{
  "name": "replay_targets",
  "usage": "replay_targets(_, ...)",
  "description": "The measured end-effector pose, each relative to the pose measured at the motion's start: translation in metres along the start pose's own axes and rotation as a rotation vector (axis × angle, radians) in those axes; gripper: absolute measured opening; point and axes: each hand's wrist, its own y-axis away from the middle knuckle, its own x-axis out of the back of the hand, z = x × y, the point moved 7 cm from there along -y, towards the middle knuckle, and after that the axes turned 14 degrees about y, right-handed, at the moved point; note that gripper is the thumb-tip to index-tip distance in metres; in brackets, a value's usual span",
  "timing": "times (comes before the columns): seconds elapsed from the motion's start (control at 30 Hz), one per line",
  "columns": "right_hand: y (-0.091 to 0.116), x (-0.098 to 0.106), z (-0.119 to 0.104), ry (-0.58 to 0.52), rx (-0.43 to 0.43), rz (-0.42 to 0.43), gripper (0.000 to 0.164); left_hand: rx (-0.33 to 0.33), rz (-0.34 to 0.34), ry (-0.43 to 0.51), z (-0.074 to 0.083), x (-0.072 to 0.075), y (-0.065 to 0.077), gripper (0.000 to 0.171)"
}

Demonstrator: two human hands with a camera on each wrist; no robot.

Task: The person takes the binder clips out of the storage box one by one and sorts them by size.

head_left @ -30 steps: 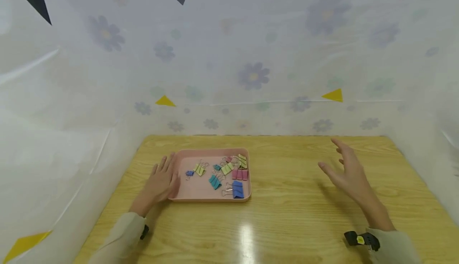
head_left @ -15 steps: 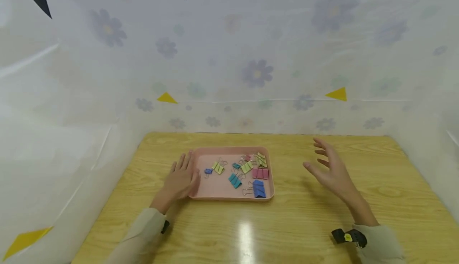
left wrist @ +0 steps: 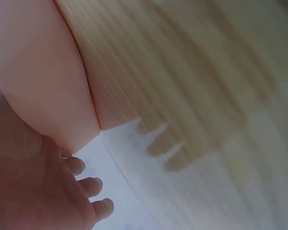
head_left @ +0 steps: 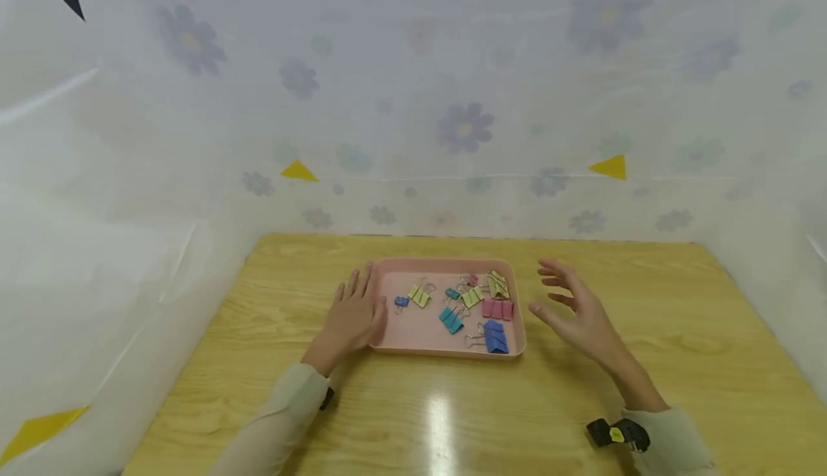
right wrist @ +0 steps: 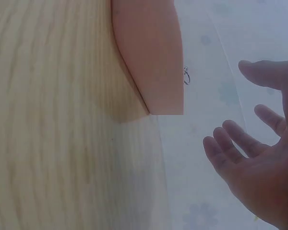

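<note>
A pink tray point(head_left: 420, 352) lies on the table with several binder clips inside. They include a large blue clip point(head_left: 495, 337), a pink clip point(head_left: 497, 309), a teal clip point(head_left: 451, 320), a small blue clip point(head_left: 401, 301) and yellow-green clips such as the yellow-green clip point(head_left: 421, 295). My left hand point(head_left: 351, 322) presses against the tray's left wall with fingers extended. Off the tray's right side, my right hand point(head_left: 581, 316) hovers with spread, slightly bent fingers, holding nothing. In the right wrist view a gap separates the right hand point(right wrist: 259, 163) from the tray's outer wall point(right wrist: 151, 57).
The wooden table point(head_left: 400, 404) extends on all sides of the tray. Sheeting with flower prints point(head_left: 465, 128) encloses the back and sides, bearing yellow triangles such as the yellow triangle point(head_left: 609, 167). A black strap point(head_left: 618, 434) sits on the right wrist.
The tray with its clips has slid to the right, the left hand moving along against its left side. The right hand has come leftward, nearer the tray. The camera view has shifted slightly.
</note>
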Motion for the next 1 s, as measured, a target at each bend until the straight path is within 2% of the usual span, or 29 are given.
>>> replay_targets(0.2,0.002,-0.019,-0.006,0.031,0.051,-0.053,0.067,0.034,-0.036,0.011,0.006,-0.004,0.0,0.066)
replay_targets(0.4,0.004,-0.038,-0.012,0.071,0.126,-0.125,0.057,0.039,-0.02,-0.017,0.012,0.001,-0.003,0.065)
replay_targets(0.7,0.0,-0.057,-0.028,0.102,0.291,-0.278,0.061,0.053,-0.031,-0.041,0.006,0.004,-0.003,0.065)
replay_targets(0.8,-0.001,-0.062,-0.031,0.122,0.313,-0.323,0.062,0.055,-0.029,-0.049,0.004,0.006,-0.003,0.065)
replay_targets(1.0,-0.003,-0.066,-0.032,0.184,0.307,-0.384,0.054,0.055,-0.033,-0.047,0.002,0.009,0.0,0.064)
